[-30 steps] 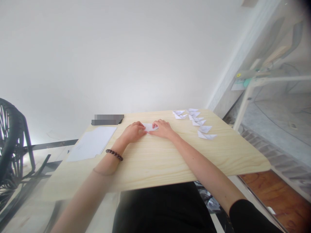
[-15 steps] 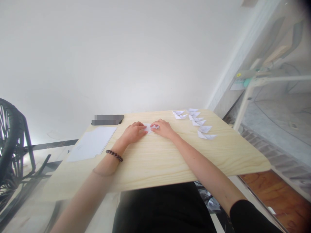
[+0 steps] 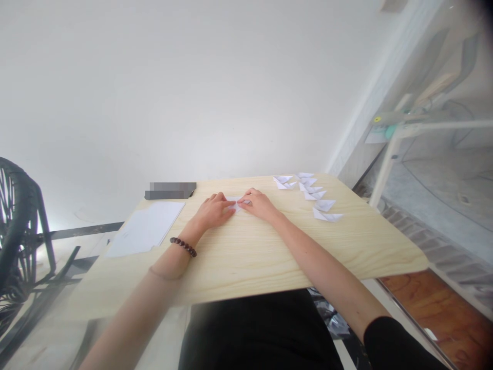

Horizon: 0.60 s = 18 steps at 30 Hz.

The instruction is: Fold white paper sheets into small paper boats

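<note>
A small piece of folded white paper (image 3: 233, 199) lies on the wooden table (image 3: 246, 257) between my two hands, partly covered by fingers. My left hand (image 3: 214, 209), with a dark bead bracelet (image 3: 183, 246) at its wrist, has its fingers closed on the paper's left side. From the right, my right hand (image 3: 259, 203) pinches the paper near its middle with thumb and forefinger. Both sets of fingertips nearly meet over the paper. Several folded white paper boats (image 3: 311, 192) sit in a loose cluster at the table's back right.
White paper sheets (image 3: 144, 228) lie at the table's left, below a dark, blurred-out object (image 3: 169, 190). A white wall (image 3: 231, 92) rises behind the table. A dark woven chair (image 3: 19, 226) stands at the far left, and a white metal frame (image 3: 389, 159) at the right.
My fingertips have come closer together over the middle of the paper. The right fingers have shifted slightly left. The boats and the sheets have stayed where they were.
</note>
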Motion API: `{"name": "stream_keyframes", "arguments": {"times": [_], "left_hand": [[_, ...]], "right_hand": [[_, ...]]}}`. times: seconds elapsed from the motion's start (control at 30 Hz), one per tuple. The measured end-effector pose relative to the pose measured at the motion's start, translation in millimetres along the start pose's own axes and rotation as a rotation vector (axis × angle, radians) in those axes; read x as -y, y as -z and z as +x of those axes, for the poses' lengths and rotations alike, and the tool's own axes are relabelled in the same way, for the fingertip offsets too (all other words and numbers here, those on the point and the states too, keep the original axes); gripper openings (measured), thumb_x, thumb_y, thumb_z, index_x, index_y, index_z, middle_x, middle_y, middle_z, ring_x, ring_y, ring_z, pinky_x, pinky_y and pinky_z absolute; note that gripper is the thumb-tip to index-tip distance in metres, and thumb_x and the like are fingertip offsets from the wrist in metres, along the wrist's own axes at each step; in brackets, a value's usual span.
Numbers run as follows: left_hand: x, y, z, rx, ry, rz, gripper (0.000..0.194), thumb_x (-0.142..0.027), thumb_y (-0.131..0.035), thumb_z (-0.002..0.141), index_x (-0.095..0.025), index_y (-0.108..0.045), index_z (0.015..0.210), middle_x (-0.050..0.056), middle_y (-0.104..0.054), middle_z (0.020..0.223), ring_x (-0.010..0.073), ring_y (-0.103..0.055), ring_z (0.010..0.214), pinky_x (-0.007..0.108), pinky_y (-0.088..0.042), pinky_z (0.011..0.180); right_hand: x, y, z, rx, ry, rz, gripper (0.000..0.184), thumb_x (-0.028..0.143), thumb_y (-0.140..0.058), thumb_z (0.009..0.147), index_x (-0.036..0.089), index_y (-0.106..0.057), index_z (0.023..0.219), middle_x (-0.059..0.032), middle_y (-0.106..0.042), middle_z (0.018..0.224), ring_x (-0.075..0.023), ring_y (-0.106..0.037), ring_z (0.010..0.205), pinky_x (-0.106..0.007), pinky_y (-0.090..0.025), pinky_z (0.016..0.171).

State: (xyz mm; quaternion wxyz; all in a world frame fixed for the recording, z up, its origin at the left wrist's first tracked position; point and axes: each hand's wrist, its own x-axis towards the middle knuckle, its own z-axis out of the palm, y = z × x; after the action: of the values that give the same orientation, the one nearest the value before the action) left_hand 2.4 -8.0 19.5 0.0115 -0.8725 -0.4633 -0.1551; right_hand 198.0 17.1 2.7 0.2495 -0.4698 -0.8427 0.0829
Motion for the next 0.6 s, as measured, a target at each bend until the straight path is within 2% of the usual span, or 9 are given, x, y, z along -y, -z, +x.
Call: {"name": "stream_keyframes", "arguments": {"times": [0.17, 0.3, 0.37, 0.47, 0.6], "left_hand": [[2.8, -3.3, -0.7, -0.049, 0.007, -0.047, 0.04, -0.046, -0.039, 0.08, -0.025, -0.056, 0.111, 0.007, -0.05, 0.091, 0.021, -0.049, 0.087, 0.036, -0.04, 0.079], [11.0, -9.3, -0.1, -0.07, 0.013, -0.095, 0.039, -0.042, -0.038, 0.082, -0.022, -0.056, 0.109, 0.008, -0.052, 0.09, 0.0195, -0.05, 0.088, 0.035, -0.039, 0.083], [15.6, -12.9, 0.2, -0.087, 0.036, -0.109, 0.038, -0.042, -0.038, 0.082, -0.022, -0.055, 0.109, 0.009, -0.052, 0.099, 0.0197, -0.049, 0.093, 0.035, -0.038, 0.086], [20.7, -17.5, 0.7, -0.107, 0.066, -0.109, 0.046, -0.044, -0.04, 0.081, -0.019, -0.047, 0.119, 0.01, -0.048, 0.115, 0.0223, -0.044, 0.105, 0.037, -0.034, 0.092], [23.7, -20.7, 1.6, -0.097, 0.099, -0.089, 0.054, -0.047, -0.04, 0.08, -0.015, -0.041, 0.124, 0.011, -0.048, 0.116, 0.0243, -0.043, 0.106, 0.039, -0.033, 0.093]], "right_hand": [[-4.8, -2.7, 1.1, -0.032, -0.032, -0.029, 0.039, 0.042, -0.051, 0.076, 0.022, -0.055, 0.109, -0.0062, -0.051, 0.103, -0.0173, -0.046, 0.099, -0.029, -0.035, 0.089], [-6.6, -4.6, 1.0, -0.024, -0.011, -0.05, 0.036, 0.041, -0.05, 0.077, 0.023, -0.058, 0.106, -0.0067, -0.05, 0.105, -0.0179, -0.045, 0.101, -0.031, -0.034, 0.09], [-6.2, -4.6, 0.8, -0.024, -0.002, -0.052, 0.034, 0.041, -0.049, 0.078, 0.023, -0.058, 0.105, -0.0064, -0.05, 0.105, -0.0176, -0.046, 0.1, -0.031, -0.034, 0.09], [-5.3, -4.1, 0.8, -0.034, -0.004, -0.06, 0.036, 0.041, -0.05, 0.077, 0.023, -0.057, 0.108, -0.0068, -0.052, 0.106, -0.0182, -0.046, 0.1, -0.032, -0.034, 0.09], [-4.4, -3.2, 1.2, -0.05, 0.052, -0.054, 0.038, 0.037, -0.05, 0.078, 0.019, -0.054, 0.111, -0.0072, -0.055, 0.109, -0.0186, -0.045, 0.104, -0.033, -0.033, 0.092]]}}
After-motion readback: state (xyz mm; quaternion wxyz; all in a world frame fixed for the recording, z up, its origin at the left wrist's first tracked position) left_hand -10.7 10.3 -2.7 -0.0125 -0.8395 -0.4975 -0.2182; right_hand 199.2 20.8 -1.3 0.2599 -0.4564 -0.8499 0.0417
